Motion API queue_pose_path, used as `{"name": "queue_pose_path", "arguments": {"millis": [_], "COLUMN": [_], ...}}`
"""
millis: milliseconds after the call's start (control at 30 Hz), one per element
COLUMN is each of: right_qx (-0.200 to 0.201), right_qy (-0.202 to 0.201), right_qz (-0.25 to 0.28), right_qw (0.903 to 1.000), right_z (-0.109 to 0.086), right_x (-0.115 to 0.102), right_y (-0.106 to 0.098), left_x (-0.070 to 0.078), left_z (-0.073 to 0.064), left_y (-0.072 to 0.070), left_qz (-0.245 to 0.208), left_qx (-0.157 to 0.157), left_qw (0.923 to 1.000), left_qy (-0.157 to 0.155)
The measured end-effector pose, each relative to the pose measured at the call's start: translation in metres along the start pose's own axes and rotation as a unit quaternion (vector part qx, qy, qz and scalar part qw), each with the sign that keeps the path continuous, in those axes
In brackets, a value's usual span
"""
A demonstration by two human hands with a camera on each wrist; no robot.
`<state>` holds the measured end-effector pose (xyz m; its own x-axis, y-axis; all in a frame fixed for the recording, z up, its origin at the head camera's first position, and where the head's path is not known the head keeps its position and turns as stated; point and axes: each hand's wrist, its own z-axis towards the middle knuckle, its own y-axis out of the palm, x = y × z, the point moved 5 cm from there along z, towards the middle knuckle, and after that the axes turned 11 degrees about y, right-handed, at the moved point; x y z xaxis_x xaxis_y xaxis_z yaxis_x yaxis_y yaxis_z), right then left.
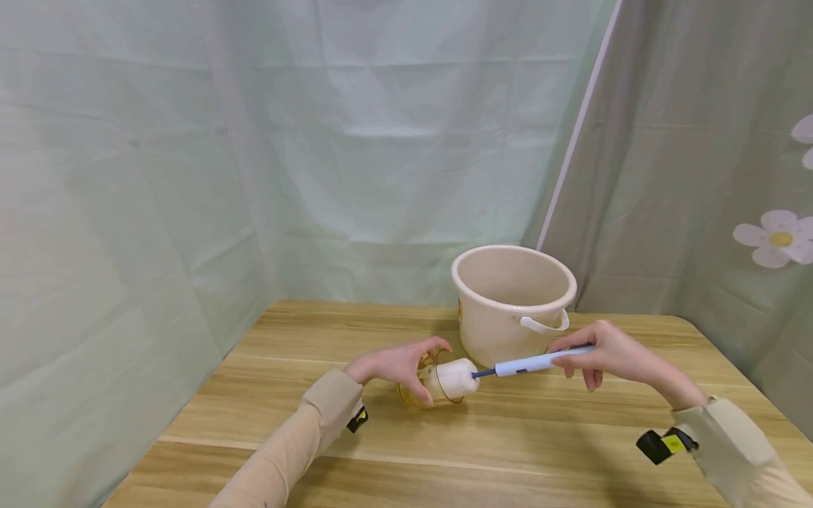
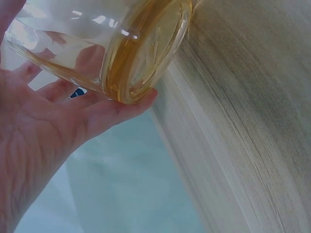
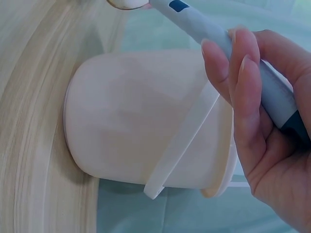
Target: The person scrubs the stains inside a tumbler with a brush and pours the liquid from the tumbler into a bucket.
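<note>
My left hand (image 1: 403, 367) grips an amber glass cup (image 1: 416, 396), tipped on its side with its mouth turned to the right. In the left wrist view the fingers curl round the clear wall, close to the thick base of the cup (image 2: 131, 58). My right hand (image 1: 612, 353) holds a cup brush by its light blue handle (image 1: 533, 363). The white sponge head (image 1: 459, 377) sits partly inside the cup's mouth. In the right wrist view, fingers and thumb of the right hand (image 3: 257, 97) wrap the brush handle (image 3: 201, 24).
A cream bucket (image 1: 502, 328) with a white handle (image 1: 545, 326) stands behind the brush at the back of the wooden table (image 1: 444, 458). Pale green curtains (image 1: 394, 155) hang behind and at the left; a greyer one with flowers (image 1: 775, 238) hangs at the right.
</note>
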<state>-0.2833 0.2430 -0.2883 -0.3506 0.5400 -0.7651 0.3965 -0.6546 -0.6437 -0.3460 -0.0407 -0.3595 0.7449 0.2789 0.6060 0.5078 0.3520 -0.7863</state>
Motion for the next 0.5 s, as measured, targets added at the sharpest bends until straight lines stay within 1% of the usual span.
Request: {"name": "queue_pose_path", "arguments": {"millis": [233,500], "right_qx": [-0.01,-0.017], "right_qy": [-0.003,-0.014], "right_qz": [0.013,0.029], "right_qw": [0.9999,0.9993], "right_z": [-0.0004,-0.0005], "right_x": [0.0009,0.002], "right_y": [-0.0003,0.0], "left_x": [0.0004,-0.0009], "left_z": [0.0011,0.0015], "left_y": [-0.0007,-0.0005], "left_qz": [0.007,0.01], "left_qx": [0.0,0.0], "left_qw": [0.9999,0.9999], "left_qy": [0.011,0.012]}}
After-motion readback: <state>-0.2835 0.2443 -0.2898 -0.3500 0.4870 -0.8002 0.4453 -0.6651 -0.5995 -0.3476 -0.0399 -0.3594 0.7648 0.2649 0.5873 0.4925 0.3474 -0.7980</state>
